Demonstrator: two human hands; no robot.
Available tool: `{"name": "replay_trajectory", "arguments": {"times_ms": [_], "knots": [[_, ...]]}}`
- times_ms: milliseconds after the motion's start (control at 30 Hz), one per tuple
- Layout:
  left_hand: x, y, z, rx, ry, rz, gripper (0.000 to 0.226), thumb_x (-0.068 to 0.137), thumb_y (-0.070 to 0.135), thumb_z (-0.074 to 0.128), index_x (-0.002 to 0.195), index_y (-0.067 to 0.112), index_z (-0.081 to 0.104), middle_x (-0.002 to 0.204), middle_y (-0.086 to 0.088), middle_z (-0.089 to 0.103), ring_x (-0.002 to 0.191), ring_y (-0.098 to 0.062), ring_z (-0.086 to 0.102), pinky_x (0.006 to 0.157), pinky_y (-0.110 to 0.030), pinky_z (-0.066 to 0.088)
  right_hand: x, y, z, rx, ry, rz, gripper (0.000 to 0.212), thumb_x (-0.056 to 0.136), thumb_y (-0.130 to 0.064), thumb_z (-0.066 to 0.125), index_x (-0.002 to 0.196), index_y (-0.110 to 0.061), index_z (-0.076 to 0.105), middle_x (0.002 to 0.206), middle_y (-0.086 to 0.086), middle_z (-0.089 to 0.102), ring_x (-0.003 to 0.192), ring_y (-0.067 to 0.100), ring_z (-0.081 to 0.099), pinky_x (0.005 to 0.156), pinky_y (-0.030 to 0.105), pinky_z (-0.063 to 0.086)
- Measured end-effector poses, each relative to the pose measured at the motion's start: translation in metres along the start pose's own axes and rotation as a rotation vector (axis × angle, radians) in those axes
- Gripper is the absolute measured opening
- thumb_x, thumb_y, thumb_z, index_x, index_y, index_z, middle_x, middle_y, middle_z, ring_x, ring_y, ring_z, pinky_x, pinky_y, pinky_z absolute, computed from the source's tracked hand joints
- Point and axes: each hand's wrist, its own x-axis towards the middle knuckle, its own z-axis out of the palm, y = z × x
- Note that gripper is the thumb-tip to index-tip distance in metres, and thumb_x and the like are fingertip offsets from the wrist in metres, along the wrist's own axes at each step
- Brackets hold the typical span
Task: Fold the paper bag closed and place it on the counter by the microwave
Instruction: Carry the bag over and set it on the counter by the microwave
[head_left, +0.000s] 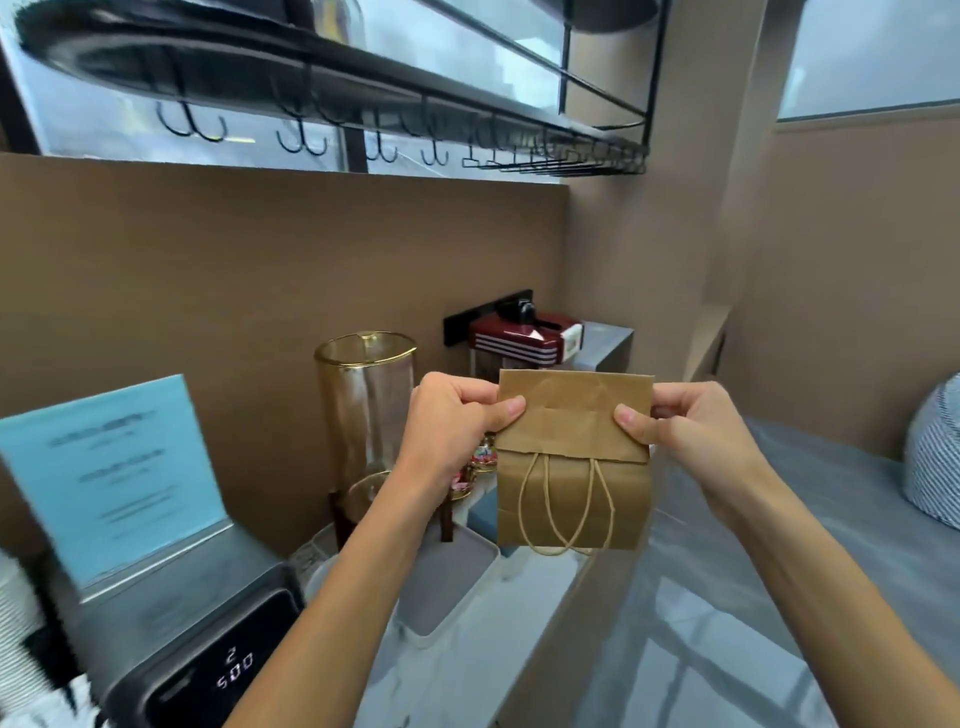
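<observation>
A small brown paper bag hangs in the air in front of me, above the counter. Its top is folded down over the front, and two twine handles dangle below the flap. My left hand pinches the flap's left edge with the thumb on the front. My right hand pinches the right edge the same way. At the lower left stands a dark appliance with a lit display reading "2" and "500"; I cannot tell whether it is the microwave.
A blue sign rests on top of the appliance. Behind the bag stand a tall glass jar with a gold rim and a red appliance. A white tray lies on the counter. A black hook rack hangs overhead.
</observation>
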Motion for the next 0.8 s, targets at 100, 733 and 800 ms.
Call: {"name": "replay_trajectory", "arguments": {"times_ms": [100, 733, 800], "knots": [[0.022, -0.009, 0.024, -0.012, -0.020, 0.005, 0.025, 0.084, 0.011, 0.079, 0.060, 0.021, 0.080, 0.058, 0.011, 0.073, 0.062, -0.002, 0.068, 0.064, -0.016, 0.052, 0.013, 0.014, -0.021, -0.003, 0.023, 0.024, 0.017, 0.088, -0.007, 0.071, 0.083, -0.019, 0.083, 0.082, -0.002, 0.082, 0.077, 0.009, 0.077, 0.064, 0.013, 0.056], [0.205, -0.096, 0.161, -0.076, -0.058, -0.043, 0.009, 0.083, 0.012, 0.079, 0.076, 0.010, 0.083, 0.070, 0.001, 0.081, 0.069, -0.014, 0.077, 0.061, -0.016, 0.057, 0.171, 0.137, -0.133, -0.024, 0.074, 0.092, 0.014, 0.088, -0.004, 0.071, 0.085, -0.012, 0.082, 0.085, 0.003, 0.082, 0.079, 0.010, 0.077, 0.067, 0.011, 0.055], [0.230, -0.107, 0.175, -0.094, -0.035, -0.048, 0.007, 0.082, 0.010, 0.080, 0.077, 0.007, 0.083, 0.072, -0.002, 0.081, 0.072, -0.017, 0.078, 0.063, -0.016, 0.058, 0.198, 0.153, -0.144, -0.029, 0.057, 0.100, 0.014, 0.088, -0.003, 0.071, 0.085, -0.012, 0.082, 0.085, 0.003, 0.082, 0.081, 0.011, 0.077, 0.068, 0.011, 0.055]]}}
